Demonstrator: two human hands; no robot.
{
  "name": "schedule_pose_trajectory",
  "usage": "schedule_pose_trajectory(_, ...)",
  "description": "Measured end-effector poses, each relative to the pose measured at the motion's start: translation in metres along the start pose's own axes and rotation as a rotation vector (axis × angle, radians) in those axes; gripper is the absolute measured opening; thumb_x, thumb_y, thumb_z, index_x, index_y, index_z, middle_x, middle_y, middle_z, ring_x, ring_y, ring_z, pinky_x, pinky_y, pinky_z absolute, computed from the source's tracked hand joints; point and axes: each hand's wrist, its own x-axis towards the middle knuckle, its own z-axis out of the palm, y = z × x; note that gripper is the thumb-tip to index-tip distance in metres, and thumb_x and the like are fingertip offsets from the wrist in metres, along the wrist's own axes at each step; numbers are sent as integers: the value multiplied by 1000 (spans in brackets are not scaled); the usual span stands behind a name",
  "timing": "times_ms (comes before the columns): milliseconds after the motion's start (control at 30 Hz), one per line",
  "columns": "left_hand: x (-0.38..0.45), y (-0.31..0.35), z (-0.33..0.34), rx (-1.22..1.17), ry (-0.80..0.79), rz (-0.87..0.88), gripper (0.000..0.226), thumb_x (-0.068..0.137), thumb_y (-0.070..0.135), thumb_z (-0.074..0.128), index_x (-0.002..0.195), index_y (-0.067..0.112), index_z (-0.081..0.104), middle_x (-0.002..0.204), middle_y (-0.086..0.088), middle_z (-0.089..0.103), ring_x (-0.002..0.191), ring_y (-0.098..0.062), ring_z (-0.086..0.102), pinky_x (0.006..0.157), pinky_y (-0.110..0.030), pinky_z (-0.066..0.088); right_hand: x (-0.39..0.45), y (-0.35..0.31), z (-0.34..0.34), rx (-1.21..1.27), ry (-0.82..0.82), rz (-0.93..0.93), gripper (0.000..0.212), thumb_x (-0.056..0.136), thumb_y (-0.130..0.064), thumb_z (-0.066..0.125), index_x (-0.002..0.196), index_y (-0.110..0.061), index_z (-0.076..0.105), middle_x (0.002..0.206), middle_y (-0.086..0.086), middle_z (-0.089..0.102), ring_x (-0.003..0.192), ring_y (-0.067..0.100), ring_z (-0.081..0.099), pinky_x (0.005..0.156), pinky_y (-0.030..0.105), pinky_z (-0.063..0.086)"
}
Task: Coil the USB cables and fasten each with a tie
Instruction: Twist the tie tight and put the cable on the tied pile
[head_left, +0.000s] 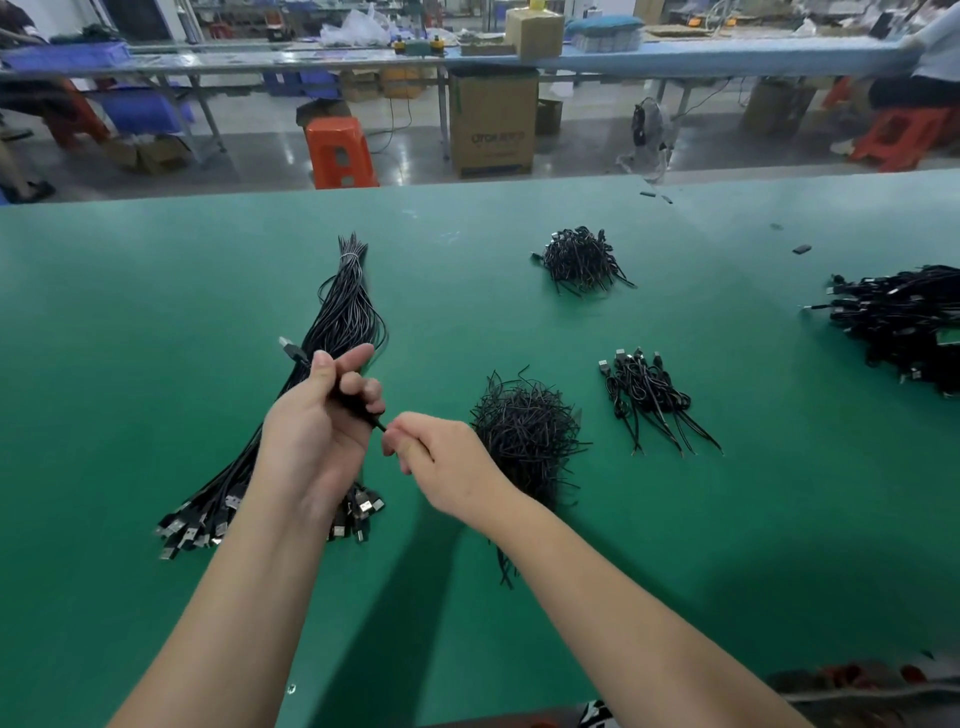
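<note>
The left hand (322, 415) has its fingers curled around a thin black USB cable (358, 408), folded into a short coil inside the fist, with its silver-tipped plug (291, 349) sticking out past the thumb toward the far left. The cable's loose end pokes out to the right, where the right hand (441, 460) pinches it between thumb and curled fingertips; whether a tie is also in that pinch cannot be told. Both hands hover above a smooth green table (156, 291). Directly beneath and beyond the left hand lies a long bundle of uncoiled cables (343, 312), glossy black, bound at the far end by a pale band, fanning toward the near left into a cluster of rectangular metal plugs (192, 530). Just right of the right hand sits a bristly mound of thin black ties (524, 426), wiry and tangled. Further right is a small group of finished coiled cables (649, 400), tails pointing toward the near right. At the far centre lies another dark tangled pile (582, 260), and at the right edge a large heap of cables (904, 322).
</note>
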Motion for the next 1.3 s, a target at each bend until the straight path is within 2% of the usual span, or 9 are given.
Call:
schedule_pose_trajectory(200,-2,4,0,36,-67,-5,36,106,31,41,101,4,63,53,10,39,50,-8,36,47,-18,37,-5,8,-3,-69,0,35,25,105,-27,46,93,-16,64,83,-4,68,79,19,61,77,36,49)
schedule_pose_trajectory(400,-3,-2,-6,277,-31,110,36,105,30,47,100,1,68,74,-2,70,52,-9,50,47,-17,40,-9,1,0,-28,-65,50,25,104,-26,46,92,-13,62,86,-2,72,81,21,66,80,41,53)
schedule_pose_trajectory(533,-5,-5,-5,476,56,174,36,107,30,44,98,4,68,93,-11,77,49,-9,53,46,-18,42,-9,-1,3,149,-101,143,9,101,-28,53,103,-21,58,91,1,70,73,20,70,70,35,55)
schedule_pose_trajectory(700,-13,-11,-1,458,84,101,38,106,33,45,103,3,67,94,-11,77,48,-12,46,59,-36,56,-6,-8,12,495,-142,266,48,91,-31,73,132,-25,51,107,1,66,63,7,56,61,26,45)
schedule_pose_trajectory(867,-13,-14,-2,413,47,82,37,106,31,45,103,2,68,83,-11,75,45,-12,41,56,-33,56,-6,-8,17,538,-98,203,17,91,-25,74,100,-29,60,92,-6,64,58,8,47,55,26,42)
schedule_pose_trajectory(1000,-12,-14,-11,323,-33,77,34,105,30,48,102,6,71,65,0,57,47,-11,42,49,-22,48,-5,-8,19,542,-96,220,33,88,-24,75,118,-25,61,95,-13,62,67,18,50,62,36,47)
schedule_pose_trajectory(1100,-13,-18,-14,279,-102,50,33,104,29,49,103,3,69,61,1,48,50,-14,47,50,-24,48,-2,-6,20,535,-25,255,33,88,-19,74,119,-23,63,85,-12,62,67,12,52,64,33,45)
schedule_pose_trajectory(1200,-12,-22,-15,299,-131,22,35,103,30,50,97,0,68,60,1,50,58,-19,58,59,-29,54,-3,-4,18,536,30,259,15,86,-19,77,92,-22,64,71,-17,49,62,4,45,62,26,41)
schedule_pose_trajectory(1300,-13,-19,-16,305,-203,-82,36,97,32,54,87,7,77,65,-6,63,70,-26,68,66,-36,59,-5,2,15,588,24,273,28,84,-9,77,72,-24,56,64,-16,42,58,4,40,60,27,39)
